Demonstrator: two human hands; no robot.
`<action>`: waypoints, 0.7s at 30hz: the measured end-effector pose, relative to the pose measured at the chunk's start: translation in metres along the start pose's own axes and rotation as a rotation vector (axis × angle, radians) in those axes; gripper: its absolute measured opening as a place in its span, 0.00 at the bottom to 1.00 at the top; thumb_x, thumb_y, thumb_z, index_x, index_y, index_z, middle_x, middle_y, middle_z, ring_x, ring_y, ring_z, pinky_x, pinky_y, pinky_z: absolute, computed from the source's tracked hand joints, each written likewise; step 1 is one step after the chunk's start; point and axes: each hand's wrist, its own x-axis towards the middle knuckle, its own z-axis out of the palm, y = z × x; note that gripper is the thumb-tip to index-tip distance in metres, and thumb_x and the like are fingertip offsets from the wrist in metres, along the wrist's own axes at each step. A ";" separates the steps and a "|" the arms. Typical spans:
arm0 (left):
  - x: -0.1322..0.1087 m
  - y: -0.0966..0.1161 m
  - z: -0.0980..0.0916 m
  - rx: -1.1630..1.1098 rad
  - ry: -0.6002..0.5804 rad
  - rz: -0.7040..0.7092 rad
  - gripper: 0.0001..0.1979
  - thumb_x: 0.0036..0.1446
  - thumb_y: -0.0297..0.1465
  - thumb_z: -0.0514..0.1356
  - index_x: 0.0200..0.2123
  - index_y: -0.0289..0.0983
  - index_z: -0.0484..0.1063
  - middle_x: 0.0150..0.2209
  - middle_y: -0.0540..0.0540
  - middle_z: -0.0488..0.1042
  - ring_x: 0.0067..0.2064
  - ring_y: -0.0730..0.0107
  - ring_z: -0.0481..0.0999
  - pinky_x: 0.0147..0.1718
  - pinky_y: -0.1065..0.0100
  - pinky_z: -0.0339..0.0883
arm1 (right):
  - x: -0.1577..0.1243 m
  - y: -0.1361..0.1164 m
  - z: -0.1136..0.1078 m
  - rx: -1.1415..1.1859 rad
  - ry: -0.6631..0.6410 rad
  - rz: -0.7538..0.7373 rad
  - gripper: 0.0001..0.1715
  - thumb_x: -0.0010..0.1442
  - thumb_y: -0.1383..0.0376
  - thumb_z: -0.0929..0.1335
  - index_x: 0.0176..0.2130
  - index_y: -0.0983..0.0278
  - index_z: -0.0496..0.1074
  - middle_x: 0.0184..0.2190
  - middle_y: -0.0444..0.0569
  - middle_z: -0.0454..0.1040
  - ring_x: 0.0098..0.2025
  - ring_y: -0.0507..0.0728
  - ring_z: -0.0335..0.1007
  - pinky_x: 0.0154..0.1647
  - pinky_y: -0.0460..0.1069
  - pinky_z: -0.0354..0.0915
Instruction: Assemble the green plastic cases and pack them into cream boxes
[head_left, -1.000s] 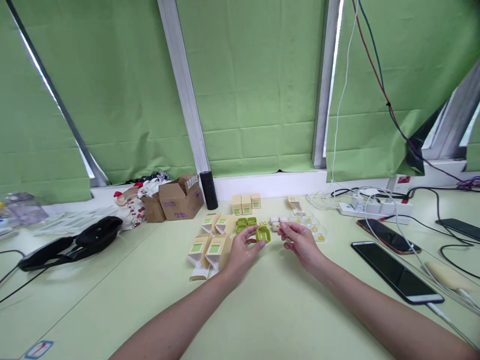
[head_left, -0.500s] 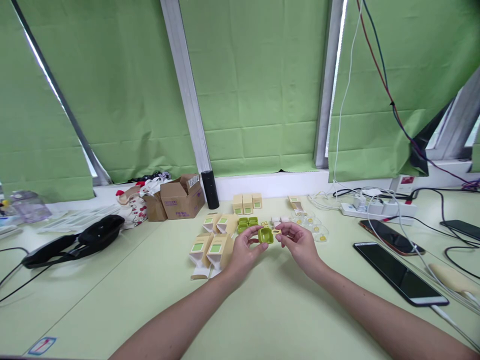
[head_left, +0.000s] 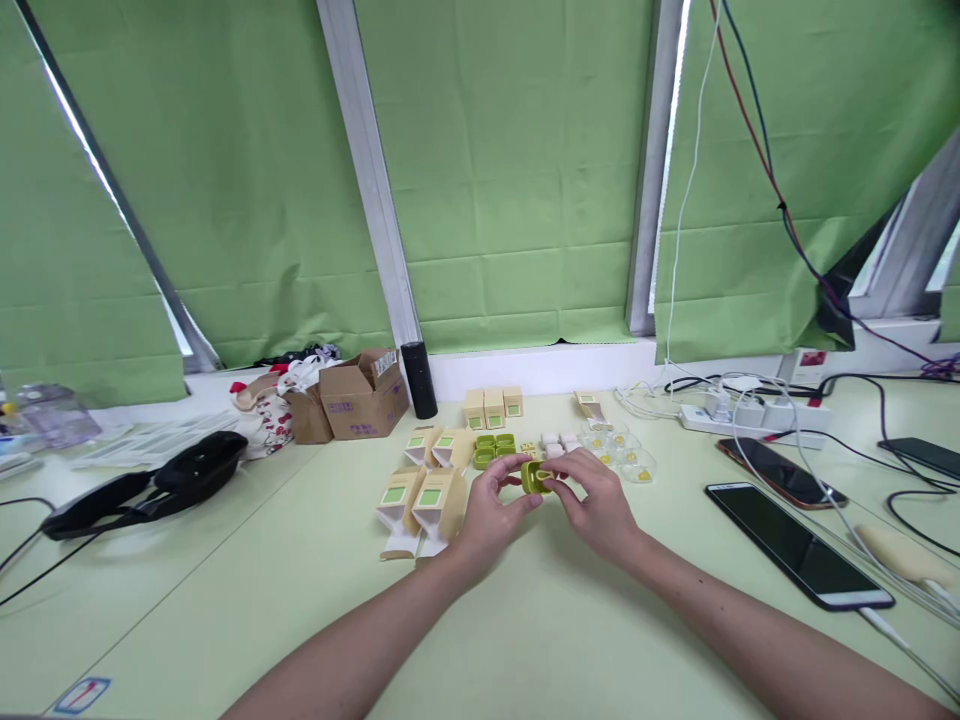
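Note:
My left hand (head_left: 489,508) pinches a small olive-green square container (head_left: 531,482) by its side, with the hollow turned toward me. At that hollow my right hand (head_left: 600,500) has thumb and fingers closed on a small pale-yellow loop-shaped piece (head_left: 545,477), partly hidden by the fingertips. Just behind my hands sit several matching green containers (head_left: 495,449), small yellow pieces (head_left: 527,449) and pinkish-white blocks (head_left: 559,442). Clear rounded plastic shells (head_left: 630,458) with yellow spots lie beyond my right hand.
Opened small cartons (head_left: 439,500) stand left of my left hand, and more cartons (head_left: 493,405) at the back. A brown cardboard box (head_left: 365,398) and black cylinder (head_left: 419,380) are by the wall. Right are phones (head_left: 795,545), cables and a power strip (head_left: 750,418); left, a black pouch (head_left: 196,468).
My right hand has moved left, bringing the yellow loop piece from beside the green container to its hollow. The container has tilted slightly in my left hand.

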 end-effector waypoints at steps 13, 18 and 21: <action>-0.003 -0.002 0.002 0.043 -0.001 0.041 0.24 0.49 0.27 0.73 0.50 0.40 0.78 0.53 0.41 0.75 0.55 0.55 0.75 0.54 0.56 0.69 | -0.001 0.001 -0.001 -0.277 0.003 -0.157 0.09 0.68 0.71 0.67 0.42 0.62 0.78 0.32 0.49 0.73 0.35 0.57 0.67 0.34 0.52 0.60; -0.004 -0.002 0.002 0.056 0.001 0.054 0.24 0.48 0.26 0.73 0.50 0.41 0.79 0.52 0.42 0.76 0.54 0.56 0.75 0.54 0.57 0.69 | 0.000 -0.001 -0.002 -0.312 -0.046 -0.156 0.10 0.69 0.71 0.65 0.41 0.62 0.77 0.31 0.50 0.74 0.35 0.58 0.66 0.34 0.53 0.59; -0.004 -0.002 0.003 0.057 0.001 0.057 0.24 0.47 0.26 0.74 0.50 0.41 0.79 0.52 0.42 0.76 0.54 0.56 0.75 0.53 0.57 0.69 | 0.001 -0.003 -0.003 -0.331 -0.047 -0.179 0.11 0.69 0.71 0.65 0.40 0.61 0.77 0.30 0.50 0.74 0.34 0.58 0.65 0.34 0.53 0.57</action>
